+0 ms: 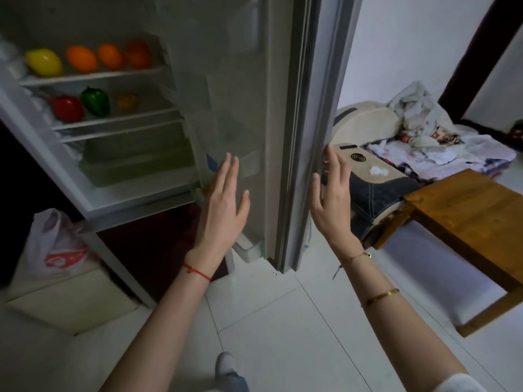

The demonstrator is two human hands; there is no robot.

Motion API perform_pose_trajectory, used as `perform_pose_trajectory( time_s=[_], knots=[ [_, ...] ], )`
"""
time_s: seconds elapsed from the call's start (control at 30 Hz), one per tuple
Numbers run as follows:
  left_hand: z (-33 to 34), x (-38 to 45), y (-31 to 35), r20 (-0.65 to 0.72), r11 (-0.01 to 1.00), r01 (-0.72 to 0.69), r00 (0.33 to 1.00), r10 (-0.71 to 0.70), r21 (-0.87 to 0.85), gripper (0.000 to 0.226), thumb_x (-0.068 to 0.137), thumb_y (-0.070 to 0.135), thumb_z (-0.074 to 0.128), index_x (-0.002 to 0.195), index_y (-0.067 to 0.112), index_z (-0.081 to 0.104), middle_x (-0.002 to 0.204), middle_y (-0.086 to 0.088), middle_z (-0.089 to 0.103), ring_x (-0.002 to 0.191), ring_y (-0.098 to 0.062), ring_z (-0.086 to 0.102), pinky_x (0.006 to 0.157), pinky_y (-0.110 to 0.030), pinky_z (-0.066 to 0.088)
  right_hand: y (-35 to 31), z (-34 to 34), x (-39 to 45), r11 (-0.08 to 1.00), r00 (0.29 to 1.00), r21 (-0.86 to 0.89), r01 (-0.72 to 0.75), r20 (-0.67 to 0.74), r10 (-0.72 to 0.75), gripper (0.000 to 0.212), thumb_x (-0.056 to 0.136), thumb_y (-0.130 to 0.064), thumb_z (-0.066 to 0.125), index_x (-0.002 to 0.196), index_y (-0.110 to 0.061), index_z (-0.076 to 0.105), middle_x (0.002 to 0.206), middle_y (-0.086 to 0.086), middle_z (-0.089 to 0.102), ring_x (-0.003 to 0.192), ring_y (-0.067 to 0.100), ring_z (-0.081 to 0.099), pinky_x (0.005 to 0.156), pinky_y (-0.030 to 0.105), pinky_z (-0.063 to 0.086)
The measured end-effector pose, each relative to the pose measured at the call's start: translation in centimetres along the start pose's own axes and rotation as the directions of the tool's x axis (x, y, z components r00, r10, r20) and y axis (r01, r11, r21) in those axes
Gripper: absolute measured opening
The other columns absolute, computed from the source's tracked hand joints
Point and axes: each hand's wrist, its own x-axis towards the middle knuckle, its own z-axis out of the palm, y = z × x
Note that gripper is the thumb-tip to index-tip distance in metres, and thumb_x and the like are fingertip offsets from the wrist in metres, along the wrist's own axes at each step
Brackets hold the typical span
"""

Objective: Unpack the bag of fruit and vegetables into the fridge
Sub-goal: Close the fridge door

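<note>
Both your hands are flat-fingered and empty, left hand (223, 199) inside the fridge door (283, 137), right hand (331, 193) at its outer edge; swing it carelessly and you'll likely pinch your left fingers.

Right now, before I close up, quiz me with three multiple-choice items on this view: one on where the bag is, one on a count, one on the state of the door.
1. Where is the plastic bag?
A. On the wooden table
B. On a low surface left of the fridge, below the open compartment
C. On the top shelf

2. How many fruits sit on the top shelf?
A. Two
B. Four
C. Six

3. What state is the fridge door in?
A. Open, with a hand on either side of it
B. Fully closed
C. Taken off and lying on the floor

Answers:
1 B: the bag sits low at the left edge, beside the fridge.
2 B: one yellow, two orange and one red-orange fruit stand in a row.
3 A: the door stands edge-on, the left hand by its inner face and the right hand at its outer edge.
</note>
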Motion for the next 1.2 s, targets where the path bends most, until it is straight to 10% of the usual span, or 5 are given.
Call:
perform_pose_trajectory(
  time_s=[0.13,0.37,1.2],
  knots=[
    [-0.8,-1.9,0.3,-0.040,0.999,0.005,0.999,-0.004,0.032,0.061,0.097,0.016,0.050,0.151,0.010,0.024,0.162,0.000,0.006,0.147,-0.018,0.018,0.114,-0.035,0.034,-1.3,0.3,-0.6,0.994,0.996,0.065,0.086,0.021,-0.087,0.054,0.102,-0.011,0.046,0.151,-0.002,0.027,0.137,0.014,0.038,0.119,0.016,0.048,0.106,0.031,0.045],
    [-1.8,-5.0,0.9,-0.042,0.997,0.068,0.997,-0.067,0.022,0.063,0.098,0.020,0.048,0.153,0.019,0.017,0.162,0.010,0.003,0.145,-0.003,0.012,0.109,-0.003,0.009,-3.5,1.6,-2.3,0.957,0.960,0.101,0.273,0.033,-0.277,0.051,0.098,-0.007,0.050,0.145,0.005,0.036,0.140,0.011,0.039,0.129,0.021,0.043,0.112,0.036,0.038],
    [-11.7,-9.5,-10.5,-0.170,0.886,0.462,0.875,-0.453,0.020,0.091,0.087,0.054,0.055,0.154,0.027,0.000,0.162,0.001,0.010,0.146,-0.017,0.020,0.115,-0.042,0.031,-17.5,16.8,-2.7,0.789,0.763,0.424,0.444,0.282,-0.582,0.057,0.100,-0.023,0.042,0.153,-0.006,0.027,0.163,0.004,0.017,0.153,0.030,0.005,0.125,0.047,0.011]
  ],
)
